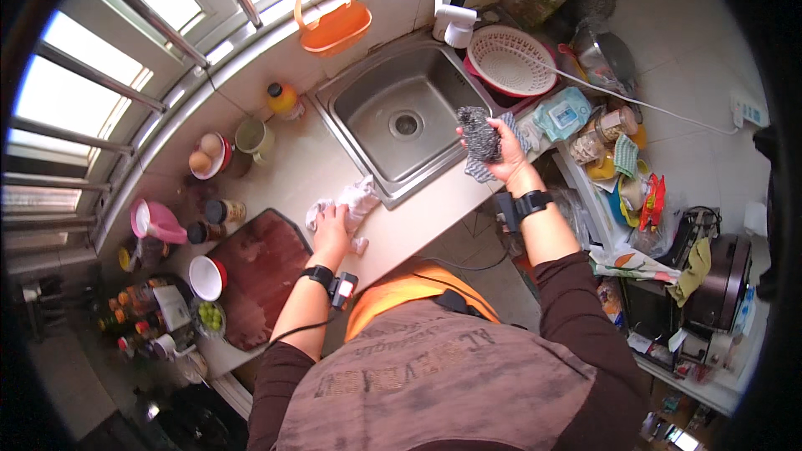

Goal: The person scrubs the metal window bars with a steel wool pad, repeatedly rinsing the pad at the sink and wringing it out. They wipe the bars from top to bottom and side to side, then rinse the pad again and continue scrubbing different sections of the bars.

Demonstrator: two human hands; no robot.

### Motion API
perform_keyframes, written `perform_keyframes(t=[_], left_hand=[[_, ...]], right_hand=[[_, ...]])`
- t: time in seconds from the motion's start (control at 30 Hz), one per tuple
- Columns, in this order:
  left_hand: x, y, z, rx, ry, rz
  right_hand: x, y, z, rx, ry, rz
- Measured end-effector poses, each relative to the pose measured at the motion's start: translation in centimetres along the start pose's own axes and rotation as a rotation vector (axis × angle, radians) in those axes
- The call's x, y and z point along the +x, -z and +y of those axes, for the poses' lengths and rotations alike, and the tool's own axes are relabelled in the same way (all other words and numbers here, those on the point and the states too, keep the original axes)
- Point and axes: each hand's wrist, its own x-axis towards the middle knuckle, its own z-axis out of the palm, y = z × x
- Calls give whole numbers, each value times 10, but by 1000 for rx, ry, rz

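My left hand is on a crumpled white cloth on the countertop, its fingers pressed into the fabric near the sink's front left corner. In my right hand is a grey steel wool scourer, held over the sink's right front edge. A grey-and-white striped cloth shows beneath that hand; whether the fingers also grip it is hidden. Between and beyond both hands lies the stainless steel sink, with a drain strainer in its bottom.
Right of the sink stand a white colander and a wet wipes pack. An orange basket hangs behind. To the left are a dark red cutting board, a green mug, a bowl of eggs and a yellow bottle.
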Motion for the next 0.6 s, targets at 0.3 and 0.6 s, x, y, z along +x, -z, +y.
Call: perform_keyframes(t=[0.3, 0.6], left_hand=[[0, -3, 4, -30, 79, 67], [-7, -35, 53, -124, 466, 197]], right_hand=[[50, 26, -188, -656, 184, 349], [226, 71, -208, -1192, 112, 257]])
